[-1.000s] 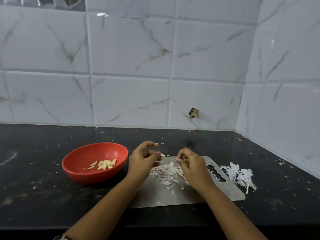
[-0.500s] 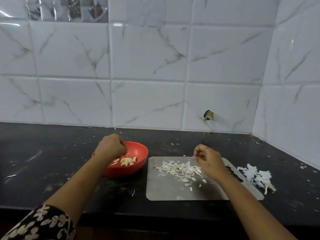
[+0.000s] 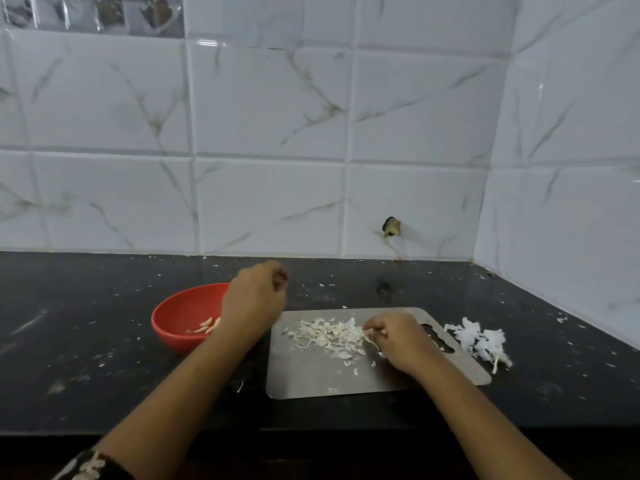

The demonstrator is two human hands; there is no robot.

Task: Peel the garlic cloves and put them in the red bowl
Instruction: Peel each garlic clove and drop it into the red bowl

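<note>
The red bowl (image 3: 175,308) stands on the black counter and holds several peeled garlic cloves (image 3: 208,325). My left hand (image 3: 255,304) is blurred above the bowl's right rim; its fingers are curled and nothing shows in them. On the steel cutting board (image 3: 311,377) lies a pile of garlic skins (image 3: 327,336). My right hand (image 3: 400,341) rests on the board at the pile's right edge. Its fingertips pinch a pale garlic piece (image 3: 371,336); I cannot tell whether it is a clove or skin.
A heap of white papery skins (image 3: 481,341) lies on the counter right of the board. Small skin flecks are scattered over the black counter (image 3: 86,358). Tiled walls stand behind and to the right, forming a corner, and the back wall has a small hole (image 3: 391,226).
My left hand went from the board to the bowl and now comes back right over its rim. My right hand has lowered onto the board at the skin pile.
</note>
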